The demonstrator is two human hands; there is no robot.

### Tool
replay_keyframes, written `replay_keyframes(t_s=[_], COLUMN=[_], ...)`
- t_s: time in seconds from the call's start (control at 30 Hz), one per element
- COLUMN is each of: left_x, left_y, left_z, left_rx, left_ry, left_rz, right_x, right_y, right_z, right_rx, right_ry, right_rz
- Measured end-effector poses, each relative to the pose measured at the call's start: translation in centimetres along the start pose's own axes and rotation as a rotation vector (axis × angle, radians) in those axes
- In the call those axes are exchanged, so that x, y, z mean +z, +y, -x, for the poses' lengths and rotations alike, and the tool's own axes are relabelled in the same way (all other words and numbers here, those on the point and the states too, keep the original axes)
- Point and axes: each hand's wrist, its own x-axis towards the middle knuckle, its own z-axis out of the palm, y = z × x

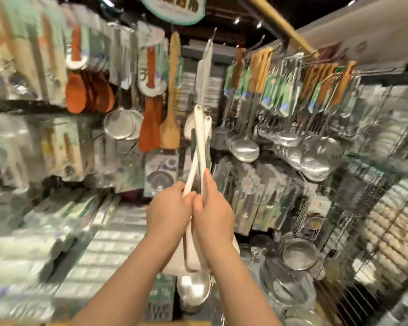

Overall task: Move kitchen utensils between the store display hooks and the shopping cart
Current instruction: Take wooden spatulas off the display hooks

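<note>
1. Two white utensils point(199, 147) are held up in front of the display, handles pointing up and crossing each other like an X just above the hands.
2. The left hand point(169, 208) is closed on the lower part of one handle; the right hand point(211, 208) is closed on the other, with its index finger laid straight along the handle. The finger is probably placed so to steer the tip.
3. The two hands are touching each other at the thumbs, so both utensils are kept steady as one bundle.
4. The heads of the utensils hang down below the wrists and are partly hidden by the forearms; their exact shape cannot be told.
5. The hanging holes at the handle tips are turned toward the far hooks. It is judged that the utensils are being brought to a hook, and that the handles are raised for this reason.
6. A free-looking hook point(212, 35) is seen far above the tips, between a wooden spatula point(171, 95) on the left and steel ladles point(245, 147) on the right.
7. The cart is not clearly seen; only a steel ladle bowl point(193, 289) is visible near, under the arms.
8. The picture is blurred at the edges, so small details are left unsaid.
</note>
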Motion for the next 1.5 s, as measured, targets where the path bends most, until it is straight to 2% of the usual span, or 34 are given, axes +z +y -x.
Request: replay_keyframes(t_s=[0.2, 0.7, 0.93, 1.2, 1.5], left_x=[-0.3, -3.7, -3.9, -3.2, -2.9], left_y=[0.9, 3.3, 3.6, 3.1, 3.0], left_z=[-6.4, -16.0, -17.9, -19.0, -19.9], left_rx=[0.075, 0.131, 0.141, 0.144, 0.17], left_ry=[0.013, 0.165, 0.205, 0.228, 0.247], left_rz=[0.039, -0.077, -0.09, -0.116, -0.083], right_x=[0.0, -4.9, -5.0, -3.5, -2.1], right_y=[-1.2, -4.9, -5.3, -4.5, -3.3], right_z=[-4.7, -17.1, -21.0, -21.5, -22.8], right_rx=[0.008, -0.127, -0.117, -0.141, -0.125], right_ry=[0.088, 0.289, 0.257, 0.281, 0.247], right_rz=[0.033, 0.062, 0.078, 0.058, 0.145])
